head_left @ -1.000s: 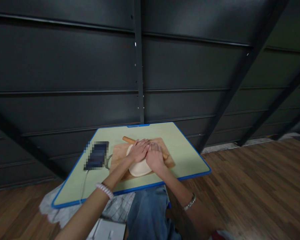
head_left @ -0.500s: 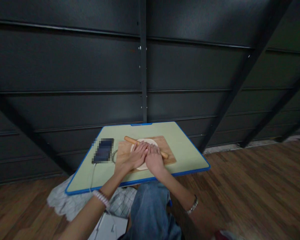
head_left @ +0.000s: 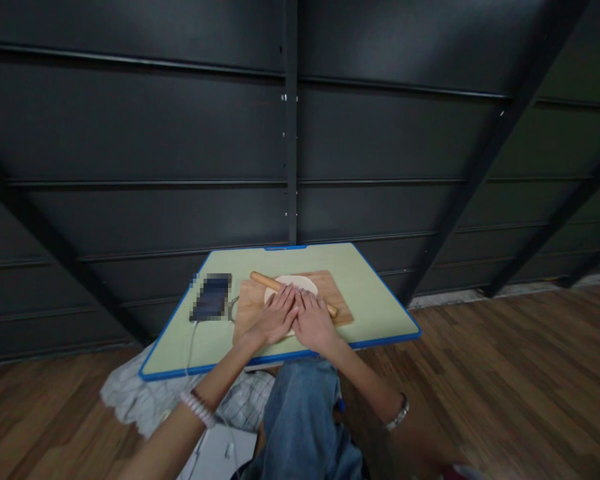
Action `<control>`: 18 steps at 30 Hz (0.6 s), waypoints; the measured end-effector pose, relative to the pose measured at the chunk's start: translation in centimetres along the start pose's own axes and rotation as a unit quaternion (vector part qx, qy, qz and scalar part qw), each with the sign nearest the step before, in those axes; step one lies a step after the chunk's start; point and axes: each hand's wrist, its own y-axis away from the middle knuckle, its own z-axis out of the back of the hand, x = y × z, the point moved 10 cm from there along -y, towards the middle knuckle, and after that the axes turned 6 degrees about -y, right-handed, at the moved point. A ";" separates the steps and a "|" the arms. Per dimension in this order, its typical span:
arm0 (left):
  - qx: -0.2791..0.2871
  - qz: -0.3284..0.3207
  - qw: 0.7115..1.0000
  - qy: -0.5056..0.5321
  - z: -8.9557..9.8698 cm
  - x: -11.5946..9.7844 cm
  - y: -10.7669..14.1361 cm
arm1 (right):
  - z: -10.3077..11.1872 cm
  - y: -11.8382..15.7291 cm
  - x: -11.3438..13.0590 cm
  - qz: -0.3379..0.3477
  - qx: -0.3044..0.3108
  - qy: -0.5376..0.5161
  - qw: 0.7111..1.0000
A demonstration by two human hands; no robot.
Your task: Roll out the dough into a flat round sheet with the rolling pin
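Observation:
A wooden rolling pin (head_left: 266,281) lies slantwise across a flat round of pale dough (head_left: 305,282) on a wooden board (head_left: 340,308). My left hand (head_left: 277,317) rests palm down on the middle of the pin, its fingers stretched forward. Beside it, touching at the fingers, my right hand (head_left: 314,325) also lies flat over the pin. Both ends of the pin stick out past my hands. The near part of the dough is mostly hidden under my palms.
The board sits on a small pale-green table with a blue edge (head_left: 380,343). Left of the board lies a dark, pixelated flat device (head_left: 211,297) with a white cable (head_left: 189,343) running off the near edge. A dark panelled wall (head_left: 205,133) stands behind.
My hands have drawn slightly nearer to me over the pin, and the right one sits a little farther right. The camera view has shifted slightly.

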 end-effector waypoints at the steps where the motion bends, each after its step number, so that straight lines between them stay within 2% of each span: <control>1: -0.004 -0.002 1.000 -0.005 0.0 -0.1 0.1 | 0.0 0.0 -0.1 0.015 0.003 -0.008 1.000; 4: -0.016 -0.020 1.000 -0.015 0.2 -0.5 0.7 | 0.0 0.1 -0.5 0.048 0.022 -0.021 0.998; 8: -0.008 -0.064 0.998 -0.027 0.4 -1.3 1.8 | -0.1 -0.2 -1.0 0.051 0.036 -0.023 0.998; 12: -0.005 -0.135 0.990 -0.046 0.9 -2.5 3.0 | 0.1 -0.5 -1.3 0.039 0.022 -0.025 0.999; 18: -0.003 -0.161 0.984 -0.072 0.4 -2.3 3.2 | 0.5 -0.5 -1.5 0.037 -0.006 -0.031 0.999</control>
